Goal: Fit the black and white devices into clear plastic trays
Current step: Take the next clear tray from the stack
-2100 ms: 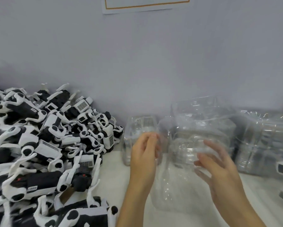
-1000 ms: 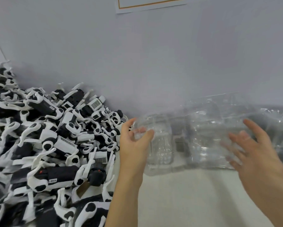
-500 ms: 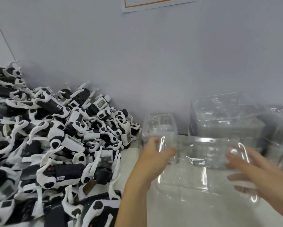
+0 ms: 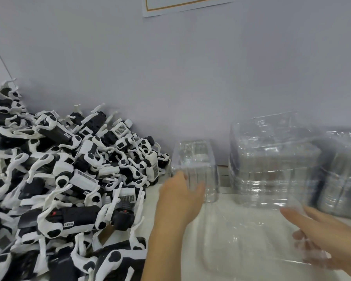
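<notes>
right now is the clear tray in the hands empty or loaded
Empty: the clear tray between both hands shows only white table through it; no device inside.
</notes>
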### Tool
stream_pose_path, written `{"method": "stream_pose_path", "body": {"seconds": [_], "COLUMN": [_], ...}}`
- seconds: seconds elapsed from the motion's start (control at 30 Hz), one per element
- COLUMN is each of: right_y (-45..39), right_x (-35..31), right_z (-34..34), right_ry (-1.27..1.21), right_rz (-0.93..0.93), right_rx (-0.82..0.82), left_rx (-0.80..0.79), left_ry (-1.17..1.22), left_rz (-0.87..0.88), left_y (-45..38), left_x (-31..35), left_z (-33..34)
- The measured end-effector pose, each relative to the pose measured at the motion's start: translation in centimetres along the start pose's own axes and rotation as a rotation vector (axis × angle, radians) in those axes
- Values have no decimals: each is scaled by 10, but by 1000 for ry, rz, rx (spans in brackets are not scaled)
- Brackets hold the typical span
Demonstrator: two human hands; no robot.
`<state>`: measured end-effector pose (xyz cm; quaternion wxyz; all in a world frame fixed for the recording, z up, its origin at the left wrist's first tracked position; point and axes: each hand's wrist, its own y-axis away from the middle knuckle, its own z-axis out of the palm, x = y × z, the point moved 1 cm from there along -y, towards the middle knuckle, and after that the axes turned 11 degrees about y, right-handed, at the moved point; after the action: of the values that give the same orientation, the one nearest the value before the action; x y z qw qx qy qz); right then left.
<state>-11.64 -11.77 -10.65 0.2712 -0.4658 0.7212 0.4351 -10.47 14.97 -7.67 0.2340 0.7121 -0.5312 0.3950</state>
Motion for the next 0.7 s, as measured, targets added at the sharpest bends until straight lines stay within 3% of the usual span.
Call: {"method": "stream_pose_path", "body": {"seconds": [0.07,0.13,0.27,0.33,0.6,0.7], "right_y": [1,-1,0,0,-5,-8], "right_x": [-3,-5,-11,-14,-10,-8], "right_z": [5,7,12,14,15,15], "right_ry": [21,60,185,224,267,271], "right_rz": [-14,-54,-124,-136,-154,-154], "right_rx": [17,54,98,94,81,77], "left_rx": [209,293,97,28,201,200], "left_ry": [-152,-319,-452,-415,-267,-257], "left_rz": [45,-10,-308,-363,-281,-283], "left_y": [2,5,5,5,4,3], "left_x": [2,1,-7,-12,-29,-32], "left_z": [-12,-20,-23,-24,-28,-27]}}
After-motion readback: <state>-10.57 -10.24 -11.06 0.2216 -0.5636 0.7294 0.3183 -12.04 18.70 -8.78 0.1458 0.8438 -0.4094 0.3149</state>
